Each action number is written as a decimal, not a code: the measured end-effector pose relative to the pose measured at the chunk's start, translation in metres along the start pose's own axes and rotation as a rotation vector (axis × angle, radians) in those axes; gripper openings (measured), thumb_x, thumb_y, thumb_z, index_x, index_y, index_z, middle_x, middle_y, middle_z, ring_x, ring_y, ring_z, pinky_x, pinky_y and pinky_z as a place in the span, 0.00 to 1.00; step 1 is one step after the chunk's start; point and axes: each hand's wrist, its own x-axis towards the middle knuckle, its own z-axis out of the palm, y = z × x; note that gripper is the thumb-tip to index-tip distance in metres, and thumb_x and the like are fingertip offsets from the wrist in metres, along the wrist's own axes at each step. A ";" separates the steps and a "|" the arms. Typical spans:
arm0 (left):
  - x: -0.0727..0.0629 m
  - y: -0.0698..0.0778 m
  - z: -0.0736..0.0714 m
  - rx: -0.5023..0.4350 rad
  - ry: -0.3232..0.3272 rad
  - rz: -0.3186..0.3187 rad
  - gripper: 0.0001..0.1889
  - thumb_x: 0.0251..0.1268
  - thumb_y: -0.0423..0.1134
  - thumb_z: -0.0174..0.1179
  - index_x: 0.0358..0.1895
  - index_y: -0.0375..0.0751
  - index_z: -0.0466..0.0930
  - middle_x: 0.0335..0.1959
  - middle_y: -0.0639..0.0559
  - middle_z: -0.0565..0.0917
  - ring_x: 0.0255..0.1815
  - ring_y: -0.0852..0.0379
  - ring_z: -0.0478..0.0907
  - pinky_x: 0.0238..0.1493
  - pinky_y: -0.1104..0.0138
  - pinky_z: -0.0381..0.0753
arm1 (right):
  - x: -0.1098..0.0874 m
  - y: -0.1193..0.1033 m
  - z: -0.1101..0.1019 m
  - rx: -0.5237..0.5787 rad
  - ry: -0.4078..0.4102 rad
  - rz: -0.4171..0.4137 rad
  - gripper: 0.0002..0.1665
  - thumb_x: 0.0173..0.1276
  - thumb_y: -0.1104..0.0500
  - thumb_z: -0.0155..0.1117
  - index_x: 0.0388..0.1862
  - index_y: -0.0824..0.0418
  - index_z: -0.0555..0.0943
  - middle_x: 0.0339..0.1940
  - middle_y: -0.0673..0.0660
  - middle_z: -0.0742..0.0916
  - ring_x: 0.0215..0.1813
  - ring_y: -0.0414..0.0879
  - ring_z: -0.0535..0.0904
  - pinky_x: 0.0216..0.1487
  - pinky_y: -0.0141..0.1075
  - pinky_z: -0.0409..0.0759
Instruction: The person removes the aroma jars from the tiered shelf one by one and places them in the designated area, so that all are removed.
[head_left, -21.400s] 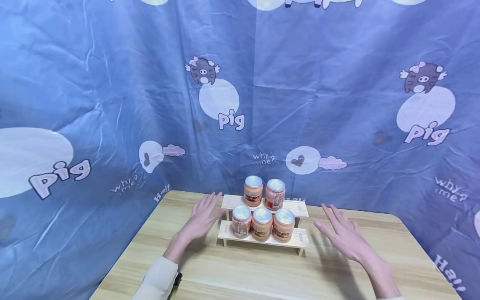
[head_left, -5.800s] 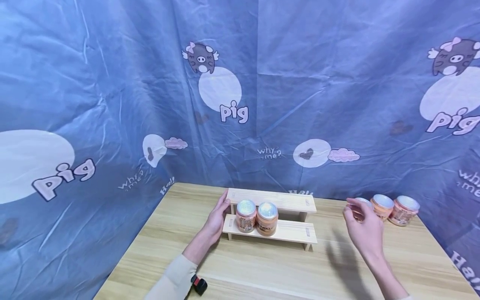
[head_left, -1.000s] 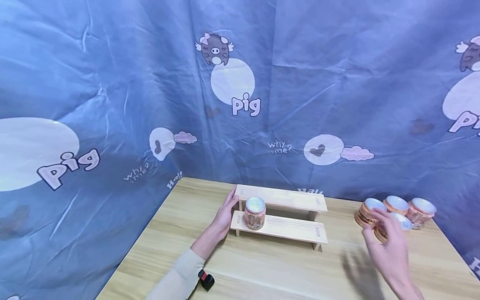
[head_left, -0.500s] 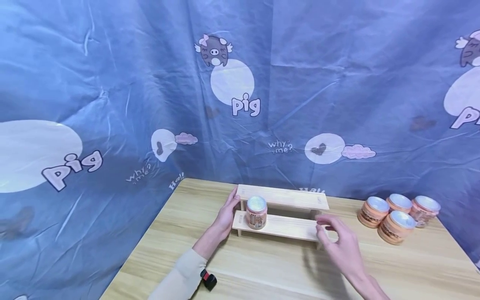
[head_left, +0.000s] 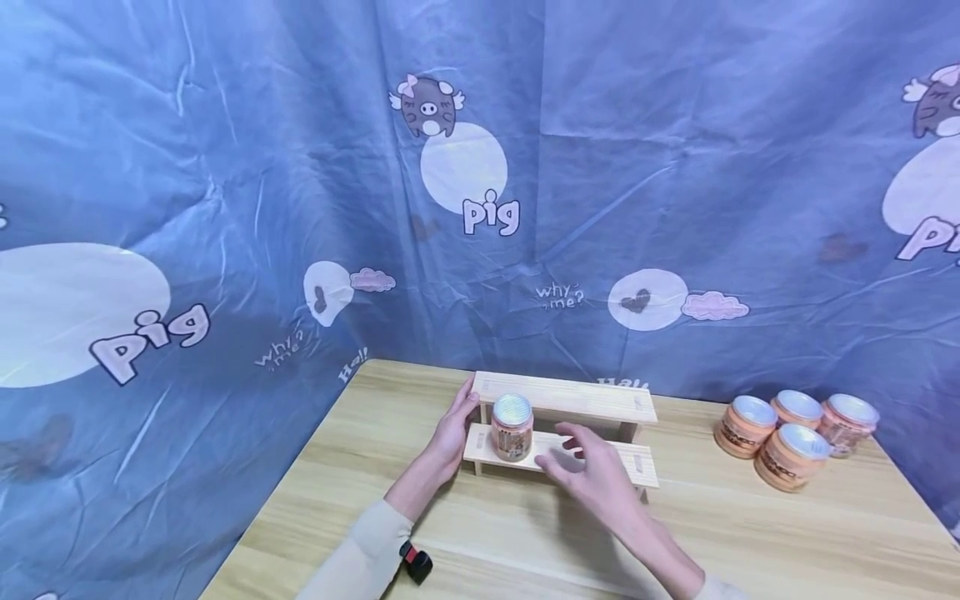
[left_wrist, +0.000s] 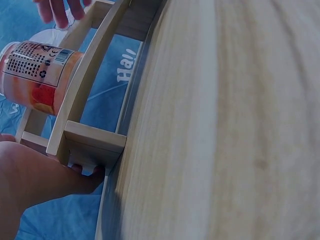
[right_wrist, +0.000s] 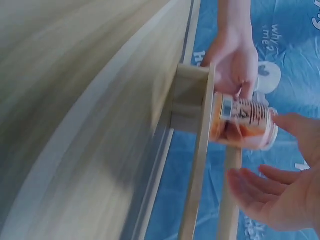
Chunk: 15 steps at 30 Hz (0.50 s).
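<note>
A two-tier wooden display stand [head_left: 570, 396] stands on the table, its upper board bare. One fruit jar [head_left: 512, 429], orange with a silver lid, sits upright near the left end of the lower board. My left hand [head_left: 448, 433] holds the stand's left end; in the left wrist view, fingertips of the left hand [left_wrist: 45, 175] show beneath the board by its leg. My right hand [head_left: 596, 475] is just right of the jar, thumb and fingers apart. The right wrist view shows the right hand [right_wrist: 280, 195] with its thumb close by the jar's lid and nothing in its grasp.
Several more fruit jars [head_left: 791, 458] stand grouped at the table's right rear. A blue printed curtain [head_left: 562, 208] hangs right behind the wooden table [head_left: 495, 542]. A black and red device [head_left: 415, 562] is at my left wrist.
Five jars stood on the stand at first; now one does, the others standing at the right. Within the last second my right hand has left that group and come left to the remaining jar.
</note>
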 end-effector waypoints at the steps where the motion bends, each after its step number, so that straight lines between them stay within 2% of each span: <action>1: 0.000 0.000 0.000 0.008 0.001 0.002 0.35 0.80 0.56 0.47 0.84 0.59 0.46 0.82 0.47 0.52 0.81 0.42 0.43 0.77 0.46 0.39 | 0.002 -0.002 0.004 -0.009 -0.019 0.013 0.36 0.57 0.49 0.82 0.59 0.67 0.81 0.50 0.62 0.87 0.45 0.54 0.85 0.47 0.51 0.85; 4: -0.001 -0.001 -0.001 0.025 0.016 0.003 0.36 0.79 0.57 0.48 0.84 0.59 0.47 0.82 0.47 0.52 0.81 0.42 0.43 0.77 0.46 0.38 | 0.007 -0.005 0.016 -0.037 -0.061 0.029 0.43 0.56 0.43 0.81 0.62 0.69 0.79 0.51 0.65 0.87 0.49 0.58 0.84 0.51 0.53 0.83; 9: -0.005 -0.005 0.001 0.023 0.006 -0.011 0.36 0.79 0.57 0.47 0.84 0.59 0.46 0.83 0.47 0.51 0.81 0.41 0.41 0.77 0.45 0.37 | 0.012 -0.005 0.031 -0.035 -0.083 0.036 0.50 0.52 0.40 0.83 0.64 0.71 0.77 0.55 0.67 0.86 0.56 0.62 0.83 0.58 0.56 0.79; 15: -0.005 -0.002 0.002 0.027 0.005 0.005 0.35 0.80 0.57 0.47 0.84 0.59 0.46 0.83 0.46 0.51 0.81 0.42 0.40 0.77 0.44 0.35 | 0.020 -0.002 0.043 -0.002 -0.063 0.001 0.44 0.51 0.46 0.85 0.61 0.67 0.79 0.52 0.63 0.87 0.51 0.57 0.85 0.53 0.52 0.83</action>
